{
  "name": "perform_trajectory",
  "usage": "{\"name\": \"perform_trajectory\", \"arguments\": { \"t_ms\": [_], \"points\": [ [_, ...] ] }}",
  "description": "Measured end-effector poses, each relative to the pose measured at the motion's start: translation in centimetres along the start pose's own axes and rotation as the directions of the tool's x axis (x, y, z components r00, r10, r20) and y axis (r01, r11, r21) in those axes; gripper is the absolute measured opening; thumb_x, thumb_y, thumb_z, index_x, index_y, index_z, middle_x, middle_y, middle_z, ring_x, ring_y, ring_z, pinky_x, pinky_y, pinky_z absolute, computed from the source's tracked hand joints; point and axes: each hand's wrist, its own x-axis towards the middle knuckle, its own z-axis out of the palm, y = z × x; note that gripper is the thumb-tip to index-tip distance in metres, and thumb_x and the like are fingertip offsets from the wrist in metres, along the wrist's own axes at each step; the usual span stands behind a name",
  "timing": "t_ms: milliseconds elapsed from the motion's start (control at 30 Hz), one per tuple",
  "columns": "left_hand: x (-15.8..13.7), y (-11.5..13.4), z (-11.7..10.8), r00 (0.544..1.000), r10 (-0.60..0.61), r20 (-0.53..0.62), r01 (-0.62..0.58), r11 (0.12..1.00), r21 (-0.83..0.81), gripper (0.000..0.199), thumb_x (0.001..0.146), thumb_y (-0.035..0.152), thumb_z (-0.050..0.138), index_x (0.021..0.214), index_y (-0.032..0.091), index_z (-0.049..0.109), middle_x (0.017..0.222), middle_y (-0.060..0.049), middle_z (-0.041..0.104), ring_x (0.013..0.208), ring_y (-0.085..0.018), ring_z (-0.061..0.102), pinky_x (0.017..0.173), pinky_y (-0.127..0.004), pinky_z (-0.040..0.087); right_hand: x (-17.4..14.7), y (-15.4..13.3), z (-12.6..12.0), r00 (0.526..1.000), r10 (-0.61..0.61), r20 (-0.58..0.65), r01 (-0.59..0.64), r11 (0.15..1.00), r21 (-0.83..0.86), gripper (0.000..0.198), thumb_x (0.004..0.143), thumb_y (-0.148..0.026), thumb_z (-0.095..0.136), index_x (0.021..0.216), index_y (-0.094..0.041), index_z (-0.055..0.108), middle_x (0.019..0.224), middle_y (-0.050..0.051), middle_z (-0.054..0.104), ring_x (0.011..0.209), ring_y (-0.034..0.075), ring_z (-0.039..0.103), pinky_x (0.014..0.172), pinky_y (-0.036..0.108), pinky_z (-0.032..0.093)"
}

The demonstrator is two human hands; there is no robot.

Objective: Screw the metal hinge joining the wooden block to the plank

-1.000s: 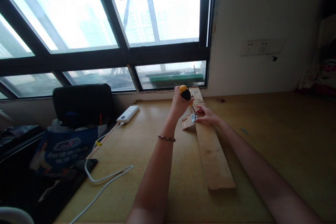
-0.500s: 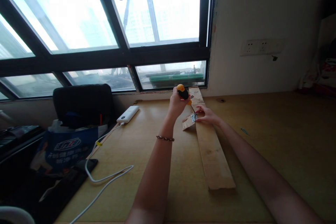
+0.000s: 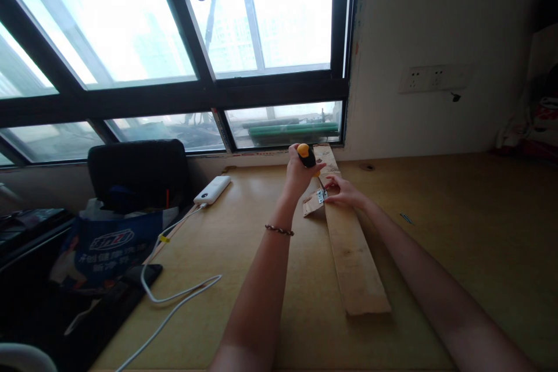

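My left hand (image 3: 300,171) is wrapped round the black and yellow handle of a screwdriver (image 3: 307,156). The screwdriver slants down, its tip at a small silver metal hinge (image 3: 321,195). That hinge lies where a short wooden piece (image 3: 312,206) meets the left edge of a long wooden board (image 3: 355,261). From the right, my right hand (image 3: 345,192) rests over the board, thumb and forefinger curled in at the hinge and the screwdriver tip. Any screw under the tip is too small to make out.
Two or so loose screws (image 3: 406,218) lie on the wooden table (image 3: 457,279) to the right. On the left are a white power bank (image 3: 213,190) and its white cable (image 3: 183,296). A black chair (image 3: 137,171) with a blue bag (image 3: 113,247) stands beyond the table's left edge.
My left hand and the screwdriver handle have shifted slightly right and down, with the grip turned a little. My right hand, the hinge and the wood stay in place.
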Motion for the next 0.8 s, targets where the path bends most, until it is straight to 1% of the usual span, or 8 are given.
{"name": "perform_trajectory", "arguments": {
  "t_ms": [167, 333, 400, 500, 600, 733, 800],
  "points": [
    [0.4, -0.6, -0.4, 0.999, -0.010, -0.035, 0.014, 0.994, 0.105, 0.057, 0.049, 0.024, 0.078, 0.088, 0.020, 0.037, 0.077, 0.003, 0.050, 0.073, -0.014, 0.054, 0.067, -0.026, 0.041, 0.0, -0.1, 0.0, 1.000, -0.005, 0.007, 0.005, 1.000, 0.001, 0.071, 0.053, -0.032, 0.079, 0.114, -0.019, 0.045, 0.097, 0.005, 0.061, 0.094, 0.020, 0.059, 0.094, 0.040, 0.043],
    [0.8, -1.6, -0.9, 1.000, -0.004, 0.005, 0.003, 0.992, 0.124, 0.057, 0.049, 0.026, 0.078, 0.090, 0.019, 0.038, 0.080, 0.002, 0.052, 0.073, -0.015, 0.055, 0.067, -0.028, 0.043, -0.1, -0.2, 0.0, 1.000, -0.005, 0.004, 0.005, 1.000, -0.011, 0.071, 0.054, -0.030, 0.080, 0.114, -0.018, 0.044, 0.097, 0.005, 0.061, 0.094, 0.020, 0.059, 0.094, 0.040, 0.043],
    [1.0, -1.8, -1.0, 1.000, -0.019, 0.024, 0.017, 0.996, 0.086, 0.057, 0.050, 0.024, 0.077, 0.091, 0.019, 0.038, 0.081, 0.001, 0.054, 0.073, -0.016, 0.057, 0.068, -0.030, 0.045, -0.1, -0.1, 0.0, 1.000, -0.002, 0.005, 0.002, 1.000, -0.003, 0.072, 0.053, -0.030, 0.080, 0.115, -0.018, 0.044, 0.097, 0.005, 0.061, 0.094, 0.020, 0.059, 0.094, 0.041, 0.043],
    [1.1, -2.0, -0.9, 0.998, -0.045, 0.050, 0.046, 0.999, -0.017, 0.056, 0.051, 0.016, 0.075, 0.093, 0.020, 0.038, 0.081, 0.001, 0.057, 0.075, -0.017, 0.060, 0.069, -0.031, 0.048, -0.1, -0.1, 0.1, 1.000, 0.008, 0.001, -0.008, 1.000, 0.017, 0.072, 0.053, -0.030, 0.080, 0.115, -0.019, 0.045, 0.096, 0.005, 0.061, 0.094, 0.021, 0.060, 0.093, 0.041, 0.044],
    [1.1, -1.8, -0.7, 0.995, -0.056, 0.085, 0.067, 0.990, -0.125, 0.049, 0.054, 0.009, 0.069, 0.091, 0.020, 0.038, 0.081, -0.001, 0.060, 0.077, -0.018, 0.063, 0.070, -0.032, 0.049, -0.1, 0.0, 0.1, 1.000, 0.006, -0.006, -0.005, 1.000, 0.021, 0.072, 0.052, -0.031, 0.080, 0.115, -0.019, 0.046, 0.096, 0.005, 0.061, 0.094, 0.021, 0.060, 0.093, 0.041, 0.044],
    [0.8, -1.7, -0.3, 0.990, -0.033, 0.135, 0.062, 0.974, -0.219, 0.041, 0.058, 0.007, 0.062, 0.087, 0.020, 0.036, 0.078, 0.000, 0.059, 0.074, -0.017, 0.064, 0.068, -0.031, 0.050, 0.0, 0.2, 0.0, 1.000, -0.001, 0.005, 0.001, 1.000, 0.016, 0.072, 0.053, -0.032, 0.080, 0.115, -0.019, 0.046, 0.096, 0.005, 0.061, 0.093, 0.021, 0.060, 0.093, 0.040, 0.044],
    [0.7, -1.8, 0.0, 0.992, 0.000, 0.124, 0.026, 0.978, -0.207, 0.042, 0.059, 0.010, 0.064, 0.089, 0.020, 0.035, 0.076, 0.001, 0.058, 0.072, -0.016, 0.063, 0.067, -0.029, 0.049, 0.0, 0.1, 0.0, 1.000, 0.003, 0.007, -0.004, 1.000, 0.007, 0.072, 0.053, -0.032, 0.080, 0.115, -0.019, 0.045, 0.096, 0.005, 0.061, 0.093, 0.020, 0.060, 0.093, 0.040, 0.044]
  ]
}}
